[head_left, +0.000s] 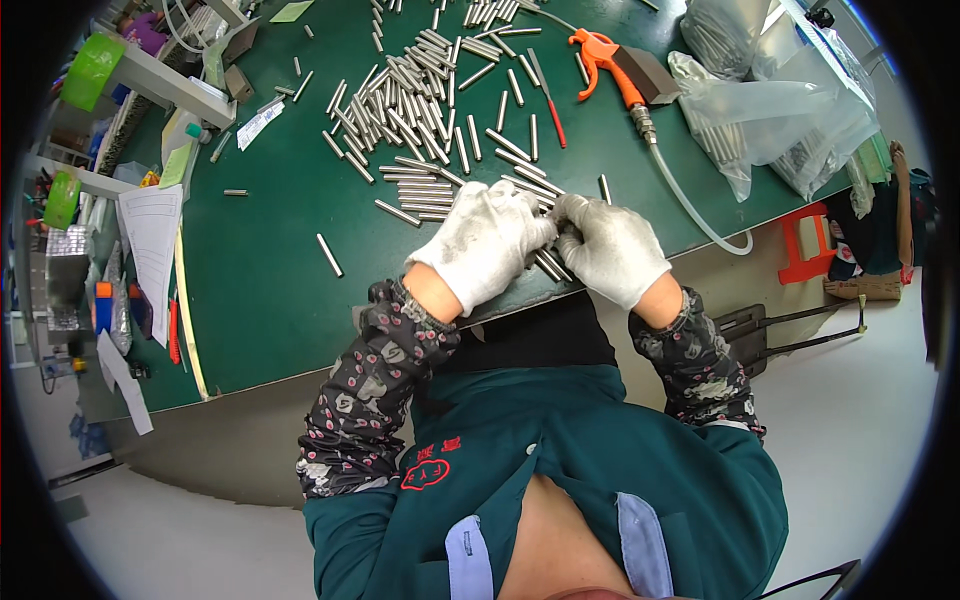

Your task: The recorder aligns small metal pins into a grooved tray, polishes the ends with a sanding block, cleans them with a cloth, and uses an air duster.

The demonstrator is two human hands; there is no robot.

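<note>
Both my hands wear white work gloves and meet over the near edge of the green table (270, 330). My left hand (485, 240) is closed, its fingers curled toward the right one. My right hand (610, 248) is closed too, thumb and fingertips pinched together near the left fingers. Whatever lies in either pinch is hidden by the gloves. Short metal pins (548, 264) show between and below the hands, close to the table edge. Beside my left hand a row of similar pins (418, 189) lies side by side. Beyond it spreads a large loose heap of pins (405, 100).
An orange air blow gun (597, 62) with a pale hose (690, 205) lies at the right. Near it are a red-handled pointed tool (556, 125) and plastic bags of pins (715, 130). Papers (152, 240) and a white shelf frame (175, 85) stand at left. An orange stool (805, 245) is beyond the table.
</note>
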